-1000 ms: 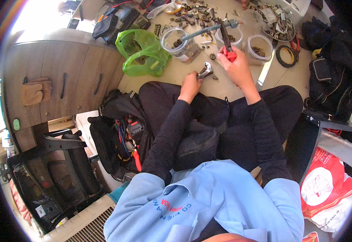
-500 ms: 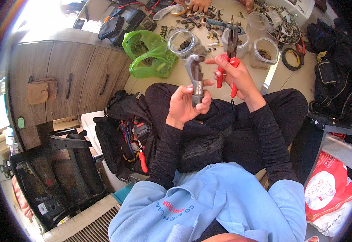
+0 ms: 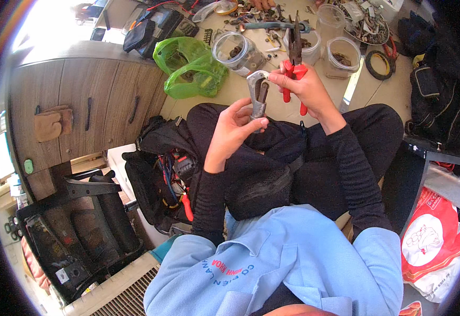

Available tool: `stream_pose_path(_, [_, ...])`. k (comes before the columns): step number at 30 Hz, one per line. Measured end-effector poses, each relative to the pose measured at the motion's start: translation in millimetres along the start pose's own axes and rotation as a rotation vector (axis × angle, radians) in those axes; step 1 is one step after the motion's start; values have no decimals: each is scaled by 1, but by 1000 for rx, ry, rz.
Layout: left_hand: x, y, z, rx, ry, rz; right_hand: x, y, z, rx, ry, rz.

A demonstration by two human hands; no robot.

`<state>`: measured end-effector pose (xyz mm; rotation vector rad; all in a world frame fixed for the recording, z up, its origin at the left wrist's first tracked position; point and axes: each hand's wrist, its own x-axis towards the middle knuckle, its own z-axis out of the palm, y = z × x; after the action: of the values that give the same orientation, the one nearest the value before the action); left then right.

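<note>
In my left hand [image 3: 233, 128] is a grey metal tube cutter [image 3: 257, 100] with a hooked head, held upright in front of my lap. My fingers and thumb close round its lower end and hide the knob. My right hand [image 3: 308, 89] grips long-nose pliers [image 3: 295, 55] with red handles, their dark jaws pointing away from me. At the same time, the thumb and forefinger of that hand reach the top of the cutter's hook. Whether they pinch it or only touch it, I cannot tell.
Beyond my hands stand clear plastic jars [image 3: 233, 54] of small parts and a green plastic bag [image 3: 196, 73]. Loose tools and a bowl of metal parts [image 3: 366, 23] lie farther off. Another person's hand [image 3: 261, 4] shows at the top. An open tool bag [image 3: 159, 184] sits left.
My left hand has shifted its hold on the tube cutter, the fingers now looser round its lower end. My right hand has come left, bringing its fingertips against the hook.
</note>
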<state>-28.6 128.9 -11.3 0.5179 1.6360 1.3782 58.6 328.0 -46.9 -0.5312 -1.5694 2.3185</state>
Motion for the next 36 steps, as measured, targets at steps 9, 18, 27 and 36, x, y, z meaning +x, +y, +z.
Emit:
stream_pose_path(9, [4,-4,14,297,198,86,1,5,1,-1,92,4])
stream_pose_path(18, [-5,12,11,-310,-12,-79,3,7,-1,1,130,-1])
stream_pose_path(27, [-1,3,17,17,193,89,3,5,-1,7,147,-7])
stream_pose_path(36, [-2,7,19,-403,110,-54,4,4,-7,134,129,14])
